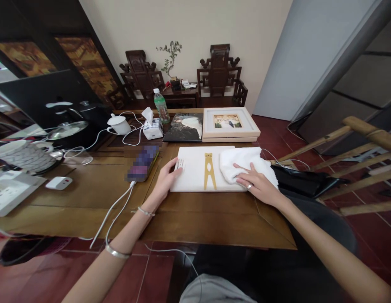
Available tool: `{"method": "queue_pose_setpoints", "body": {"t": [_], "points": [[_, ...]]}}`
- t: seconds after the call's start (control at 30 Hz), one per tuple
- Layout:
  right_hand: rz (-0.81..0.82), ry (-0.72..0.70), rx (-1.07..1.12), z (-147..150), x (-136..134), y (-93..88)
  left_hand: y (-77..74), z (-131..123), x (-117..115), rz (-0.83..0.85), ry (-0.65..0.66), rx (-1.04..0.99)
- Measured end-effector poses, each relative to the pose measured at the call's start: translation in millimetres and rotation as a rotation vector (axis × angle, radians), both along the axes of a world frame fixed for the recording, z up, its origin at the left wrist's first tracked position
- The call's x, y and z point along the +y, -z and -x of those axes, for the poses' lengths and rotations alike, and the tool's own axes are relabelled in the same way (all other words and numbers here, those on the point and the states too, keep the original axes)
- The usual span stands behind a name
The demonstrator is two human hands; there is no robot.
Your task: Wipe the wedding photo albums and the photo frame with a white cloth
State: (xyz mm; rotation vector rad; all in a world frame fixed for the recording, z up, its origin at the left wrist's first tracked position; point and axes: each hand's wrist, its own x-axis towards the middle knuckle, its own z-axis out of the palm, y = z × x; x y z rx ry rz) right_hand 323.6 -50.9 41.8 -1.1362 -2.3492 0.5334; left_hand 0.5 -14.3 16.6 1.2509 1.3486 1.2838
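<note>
A flat white panel (192, 179) with a small printed label lies near the table's front edge. On it is a tan, cat-headed cutout shape (209, 170) with two long legs and an oval gap. My left hand (166, 179) grips the panel's left edge, its thumb on top beside the label. A fluffy white cloth (242, 158) lies bunched over the panel's right part. My right hand (260, 185), with a ring on one finger, rests on this cloth with its fingers spread. The panel's right end is hidden beneath the cloth.
Behind the panel lie a dark picture (182, 128) and a pale framed picture (230, 135). A tissue box (152, 129) and a plastic bottle (161, 107) stand left of them. A phone (143, 163) with a white cable lies left; a wooden chair (365, 130) stands right.
</note>
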Motion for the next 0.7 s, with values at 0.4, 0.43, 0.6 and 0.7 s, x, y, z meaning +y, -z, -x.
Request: {"method": "queue_pose_setpoints", "body": {"t": [0.4,0.43,0.6,0.7], "points": [[-0.364,0.035,0.039,50.5,-35.7,-26.3,-104.5,-21.9,-69.4,-0.165,0.178,-0.575],[-0.405,0.035,0.016,60.0,-42.0,-30.9,-113.6,-28.0,-77.5,-0.216,0.200,-0.563],[-0.690,0.268,0.050,72.3,-52.7,-26.5,-139.8,-48.7,-100.7,-0.363,0.279,-0.464],[-0.789,0.431,0.151,58.5,-49.7,-19.2,-130.8,-50.0,-98.2,-0.365,0.326,-0.438]]}}
